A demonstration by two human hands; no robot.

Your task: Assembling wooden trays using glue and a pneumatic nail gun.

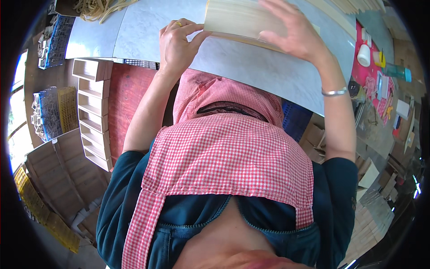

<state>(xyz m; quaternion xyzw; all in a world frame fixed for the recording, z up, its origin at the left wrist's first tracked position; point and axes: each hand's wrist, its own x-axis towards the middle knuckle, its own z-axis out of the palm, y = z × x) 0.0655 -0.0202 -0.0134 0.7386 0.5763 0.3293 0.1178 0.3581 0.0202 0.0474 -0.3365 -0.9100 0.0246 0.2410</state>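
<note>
A pale, flat wooden panel lies at the far middle of the marbled worktop, partly cut off by the top edge of the view. My left hand pinches its near left corner between thumb and fingers. Over the panel's right part is my right hand, fingers spread and slightly blurred, its thumb near the panel's front edge. Whether that hand touches the wood I cannot tell. A thin wooden edge shows along the panel's near side.
Tan loops of strip lie at the worktop's far left. Small wooden boxes stand in a column beside a red surface. Stacked crates are farther left. At right, a white bottle and a teal bottle rest near red cloth.
</note>
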